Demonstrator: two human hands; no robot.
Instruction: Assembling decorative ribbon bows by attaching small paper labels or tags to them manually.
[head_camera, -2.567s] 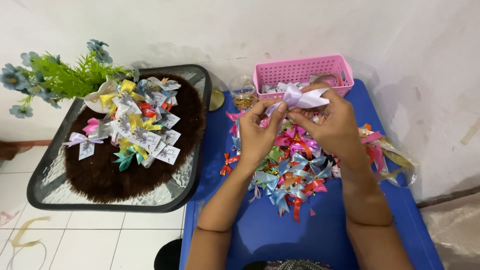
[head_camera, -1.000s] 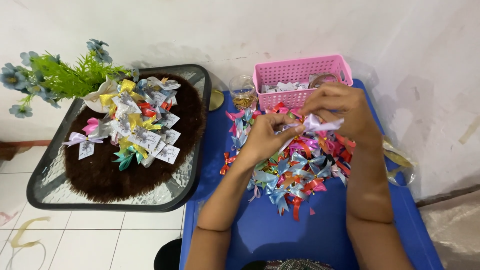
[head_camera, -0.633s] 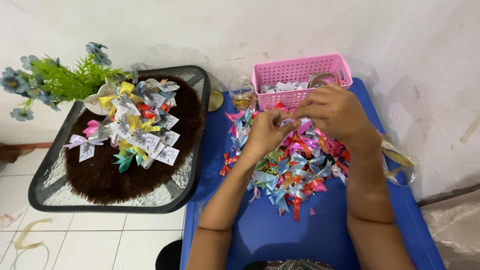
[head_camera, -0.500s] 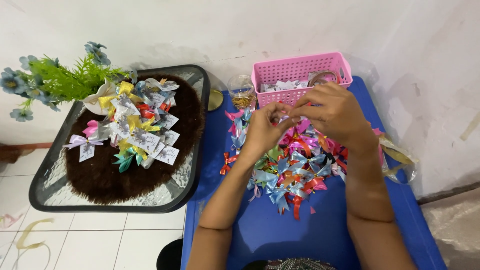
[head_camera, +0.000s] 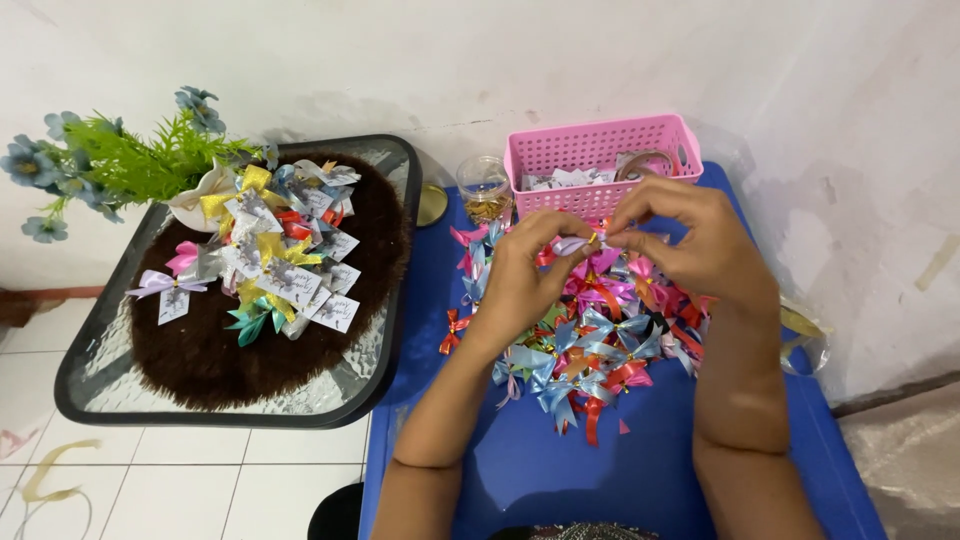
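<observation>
Both hands have drawn closer since half a second ago, fingertips now meeting over the bow pile.

Left hand (head_camera: 525, 270) and right hand (head_camera: 700, 245) each pinch a small pale ribbon bow (head_camera: 578, 243) between them, apparently with a gold pin; keep the pinch tight and level. It sits above the heap of bows (head_camera: 590, 350), near the blue tabletop's (head_camera: 560, 480) far edge, just before the pink basket (head_camera: 600, 160).

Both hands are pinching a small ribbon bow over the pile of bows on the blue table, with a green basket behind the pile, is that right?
Not quite: the basket is pink, not green, as the head view shows. The left hand and right hand do pinch a small bow over the pile of bows on the blue table.
</observation>
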